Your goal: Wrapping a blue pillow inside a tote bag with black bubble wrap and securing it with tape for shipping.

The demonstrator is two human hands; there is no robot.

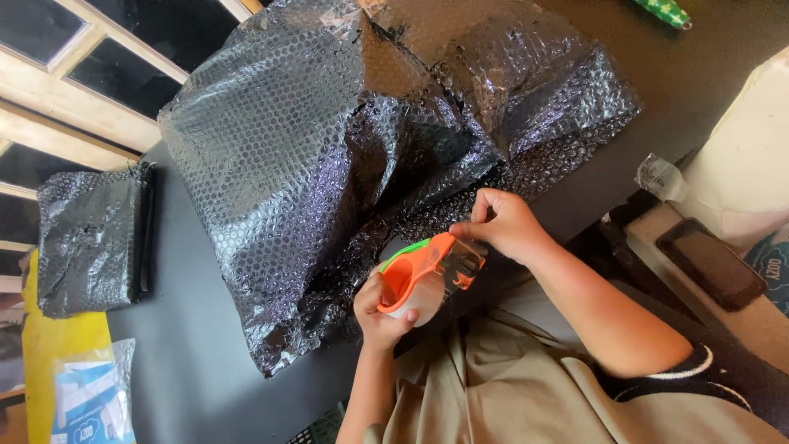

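Observation:
A large object wrapped in black bubble wrap (329, 140) lies on a dark table (197, 362). My left hand (380, 316) grips an orange tape dispenser (423, 275) with a green edge, held just off the wrap's near edge. My right hand (503, 224) pinches at the dispenser's front end, where the clear tape comes out, its fingertips close to the wrap. Whether the tape touches the wrap is hidden.
A smaller bundle in black bubble wrap (90, 238) lies at the left. Below it sits a yellow item with a clear bag of blue and white packets (86, 395). A dark phone (711, 263) rests on a ledge at the right. Wooden window frames (74, 90) stand behind.

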